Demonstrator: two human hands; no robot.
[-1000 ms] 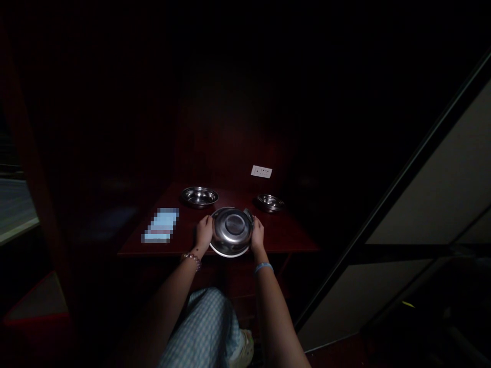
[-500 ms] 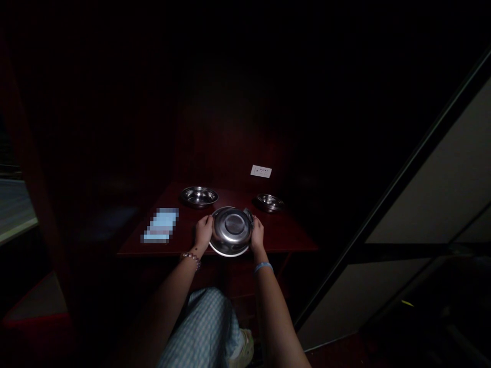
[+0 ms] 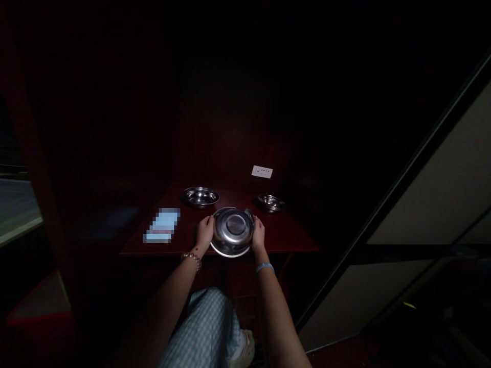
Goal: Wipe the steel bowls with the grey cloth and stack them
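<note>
A shiny steel bowl [image 3: 232, 231] is tilted with its underside and round base facing me, in front of the desk's front part. My left hand [image 3: 205, 232] grips its left rim, thumb on the near side. My right hand [image 3: 258, 234] is closed on the right rim. Beside the right fingers a small dark grey, crumpled-looking piece [image 3: 249, 214] lies against the bowl; I cannot make out what it is. Behind, to the left, a wide steel bowl [image 3: 200, 197] stands upright. Smaller steel bowls [image 3: 270, 203], seemingly nested, stand at the back right.
The dark red desk [image 3: 286, 235] carries a blurred-out, bright phone-like rectangle [image 3: 163, 226] at left. A white socket plate [image 3: 262, 171] is on the back wall. A pale panel [image 3: 429, 194] with a dark frame slants along the right. My knee in checked cloth [image 3: 205, 317] is below the desk.
The whole view has shifted very slightly. Both hands keep the same hold on the tilted bowl, and nothing else has visibly moved.
</note>
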